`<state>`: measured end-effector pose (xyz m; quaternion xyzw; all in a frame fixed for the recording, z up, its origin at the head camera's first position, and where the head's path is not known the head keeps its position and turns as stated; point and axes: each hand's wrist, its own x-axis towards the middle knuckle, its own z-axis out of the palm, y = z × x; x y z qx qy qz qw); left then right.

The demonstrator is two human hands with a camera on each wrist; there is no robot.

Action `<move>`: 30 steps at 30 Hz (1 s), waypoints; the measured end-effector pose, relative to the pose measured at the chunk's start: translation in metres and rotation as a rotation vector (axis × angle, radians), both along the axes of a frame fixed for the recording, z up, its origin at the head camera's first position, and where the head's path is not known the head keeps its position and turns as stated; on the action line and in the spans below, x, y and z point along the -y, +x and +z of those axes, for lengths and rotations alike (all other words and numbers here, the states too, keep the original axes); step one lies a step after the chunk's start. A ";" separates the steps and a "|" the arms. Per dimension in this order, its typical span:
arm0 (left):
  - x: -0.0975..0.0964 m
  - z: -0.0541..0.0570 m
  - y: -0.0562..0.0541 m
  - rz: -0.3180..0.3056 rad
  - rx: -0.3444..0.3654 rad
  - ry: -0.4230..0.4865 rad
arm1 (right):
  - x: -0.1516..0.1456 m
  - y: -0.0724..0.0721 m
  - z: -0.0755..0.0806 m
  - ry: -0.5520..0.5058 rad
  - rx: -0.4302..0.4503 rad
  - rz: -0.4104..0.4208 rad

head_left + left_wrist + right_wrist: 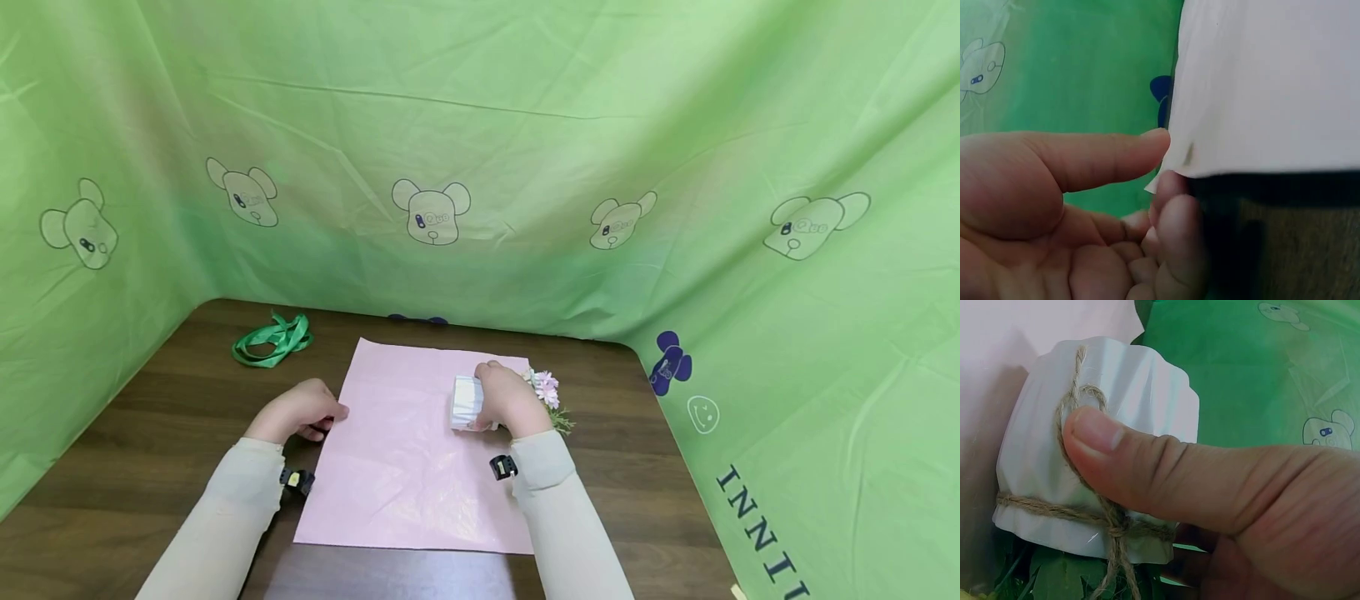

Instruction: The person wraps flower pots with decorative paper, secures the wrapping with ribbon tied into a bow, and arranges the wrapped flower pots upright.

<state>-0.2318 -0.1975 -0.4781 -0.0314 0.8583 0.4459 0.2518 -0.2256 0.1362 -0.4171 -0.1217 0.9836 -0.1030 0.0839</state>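
A sheet of pink paper lies on the table. My left hand is at the sheet's left edge; in the left wrist view the thumb and curled fingertips meet at the paper's margin. Over the right part of the sheet, my right hand grips a small white fluted flower pot, tipped on its side. Pink flowers and green leaves point right, partly hidden behind the hand. Brown twine is tied around the pot near its rim, and my thumb presses on the twine's loop.
A coil of green ribbon lies at the back left of the dark wooden table. Green cloth printed with bear heads hangs along the back and both sides. Each wrist wears a black strap.
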 end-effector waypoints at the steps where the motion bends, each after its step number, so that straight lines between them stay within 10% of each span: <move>1: 0.001 0.000 0.000 -0.017 -0.002 0.001 | 0.000 0.000 0.000 -0.004 0.000 -0.001; 18: 0.005 0.020 -0.003 -0.080 -0.081 0.088 | -0.006 -0.002 -0.007 -0.038 0.002 0.006; 30: -0.015 0.038 0.003 0.009 -0.139 0.196 | -0.012 -0.001 -0.009 -0.075 -0.004 0.002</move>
